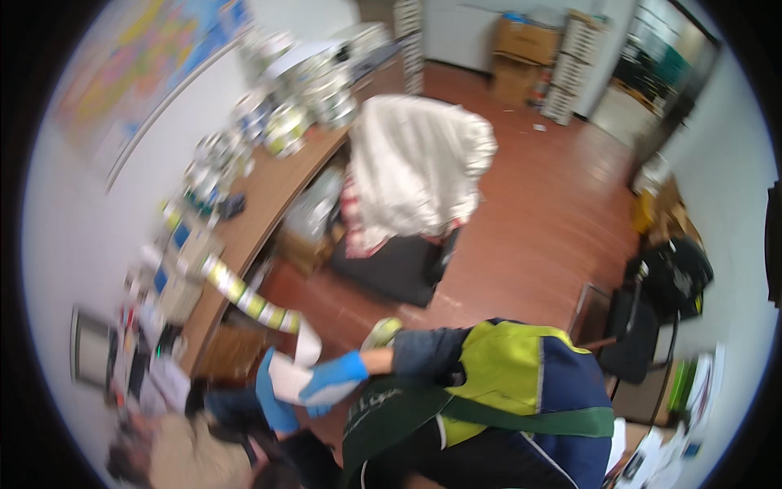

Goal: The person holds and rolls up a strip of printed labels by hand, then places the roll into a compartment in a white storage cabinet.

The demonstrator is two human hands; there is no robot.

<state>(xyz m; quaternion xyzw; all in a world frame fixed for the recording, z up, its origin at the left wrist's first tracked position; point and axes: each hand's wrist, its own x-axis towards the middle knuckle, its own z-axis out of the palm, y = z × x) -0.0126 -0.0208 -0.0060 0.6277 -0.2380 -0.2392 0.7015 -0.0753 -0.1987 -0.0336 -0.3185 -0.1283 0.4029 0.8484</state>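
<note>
A long strip of yellow, green and white labels (pixel 252 303) hangs off the desk edge, curls over to its white side and runs down to my gloved hands. My left hand (pixel 275 409), in a blue glove, is closed around the far end of a white length of this strip. Gripping the same white part (pixel 287 381) from the other end is my right hand (pixel 340 376), also blue-gloved, with its fingers bent round it. Motion blur hides the fine detail of the fingers. Higher up, the strip leads back to a pale box-shaped device (pixel 199 244) on the desk.
Several label rolls (pixel 285 130) crowd the long wooden desk (pixel 281 175). A chair draped with a white cloth (pixel 415 155) stands beside it. Another person in a tan top (pixel 195 452) is at the lower left. A black chair (pixel 631 342) and cardboard boxes (pixel 525 41) are farther off.
</note>
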